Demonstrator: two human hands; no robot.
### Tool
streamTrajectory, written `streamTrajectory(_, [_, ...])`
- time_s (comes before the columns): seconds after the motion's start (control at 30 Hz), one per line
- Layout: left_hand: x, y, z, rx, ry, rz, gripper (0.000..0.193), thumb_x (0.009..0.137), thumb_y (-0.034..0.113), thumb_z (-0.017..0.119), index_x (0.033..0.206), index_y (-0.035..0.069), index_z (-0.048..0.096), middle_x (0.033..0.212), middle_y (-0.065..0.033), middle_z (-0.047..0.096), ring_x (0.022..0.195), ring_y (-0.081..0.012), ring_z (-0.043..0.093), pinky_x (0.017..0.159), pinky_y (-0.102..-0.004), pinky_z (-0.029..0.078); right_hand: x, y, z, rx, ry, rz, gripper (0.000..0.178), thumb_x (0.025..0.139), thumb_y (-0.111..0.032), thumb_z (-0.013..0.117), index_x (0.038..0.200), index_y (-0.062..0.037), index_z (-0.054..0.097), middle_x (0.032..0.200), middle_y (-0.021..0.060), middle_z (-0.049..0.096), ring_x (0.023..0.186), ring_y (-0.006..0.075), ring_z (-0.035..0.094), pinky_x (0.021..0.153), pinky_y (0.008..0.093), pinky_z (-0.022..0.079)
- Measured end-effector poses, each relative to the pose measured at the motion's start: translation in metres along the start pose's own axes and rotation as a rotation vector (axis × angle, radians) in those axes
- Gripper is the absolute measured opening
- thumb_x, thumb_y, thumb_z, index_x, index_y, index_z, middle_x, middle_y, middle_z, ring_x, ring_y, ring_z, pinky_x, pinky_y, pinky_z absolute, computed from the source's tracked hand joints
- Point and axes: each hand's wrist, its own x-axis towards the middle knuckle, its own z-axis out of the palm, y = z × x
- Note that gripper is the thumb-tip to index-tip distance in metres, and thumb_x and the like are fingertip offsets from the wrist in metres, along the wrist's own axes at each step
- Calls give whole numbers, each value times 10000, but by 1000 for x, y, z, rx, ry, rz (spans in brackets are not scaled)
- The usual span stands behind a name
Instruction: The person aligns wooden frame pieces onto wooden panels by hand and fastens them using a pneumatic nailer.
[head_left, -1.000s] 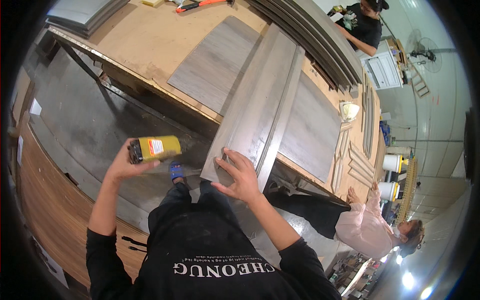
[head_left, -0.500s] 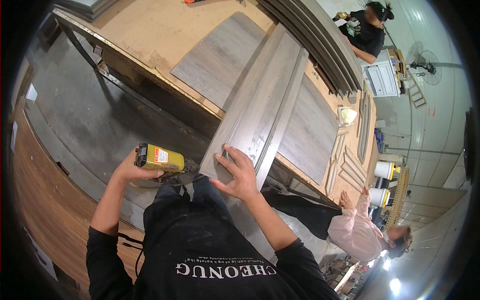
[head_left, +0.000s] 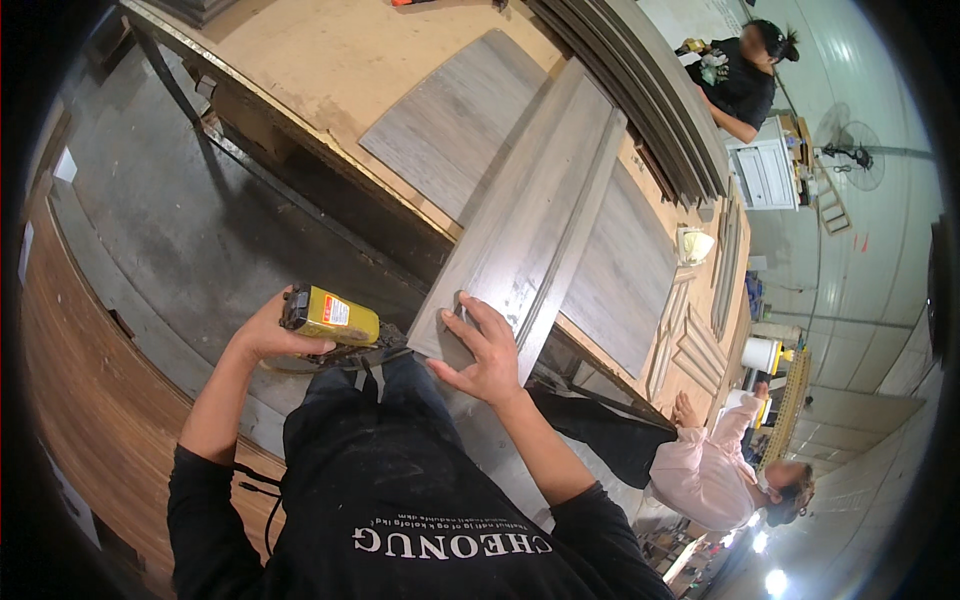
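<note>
A yellow nail gun (head_left: 342, 317) is in my left hand (head_left: 272, 328), its fingers wrapped round the handle. Its dark nose meets the near end of a long grey wood-grain board (head_left: 520, 210); whether it touches there I cannot tell. My right hand (head_left: 487, 352) lies on that same end, fingers spread over the top face and the thumb near the end edge. The board has a raised strip along its right side. It rests across a wide grey panel (head_left: 455, 120) on the workbench and juts past the bench's near edge.
Long grey boards are stacked (head_left: 640, 90) on the workbench (head_left: 300, 75), with thin strips (head_left: 700, 345) farther right. A person in pink (head_left: 700, 465) stands at the right, another in black (head_left: 740, 85) at the far side. Brown wood-grain panels (head_left: 120, 400) lie at left.
The view has shifted slightly, so the bench and board sit a little lower and to the right. Both my hands keep their hold. The person in pink has moved one hand outward.
</note>
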Motion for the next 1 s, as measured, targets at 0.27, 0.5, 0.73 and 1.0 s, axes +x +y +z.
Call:
streamTrajectory(0.27, [2,2,1,-56,-26,-10,526,555,170,839,1006,29,609,917,-39,642,842,-111,570,775,-270,480,-1,1,1,-2,-2,-1,580,589,-301,789,1117,-121,631,1290,127,498,1138,309,502,942,409,415])
streamTrajectory(0.5, [3,22,-5,-17,-91,-154,673,546,165,866,1109,23,525,999,-59,622,931,-144,567,866,-293,458,-1,-2,2,-7,3,14,591,599,-306,782,1142,-138,617,1286,125,501,1140,313,499,941,419,414])
streamTrajectory(0.73, [10,25,-35,44,57,-53,684,620,122,833,1189,-4,475,1052,-87,603,945,-147,563,865,-309,457,-10,-17,-8,59,20,7,538,681,-316,750,1163,-133,593,1270,120,512,1127,335,505,962,423,397])
streamTrajectory(1.0, [139,235,-67,1216,743,297,493,779,211,655,1161,-58,499,996,-278,609,919,-430,576,782,-472,470,-117,-22,30,1158,89,1171,471,874,-445,573,1076,-19,588,963,119,657,782,145,618,699,319,489])
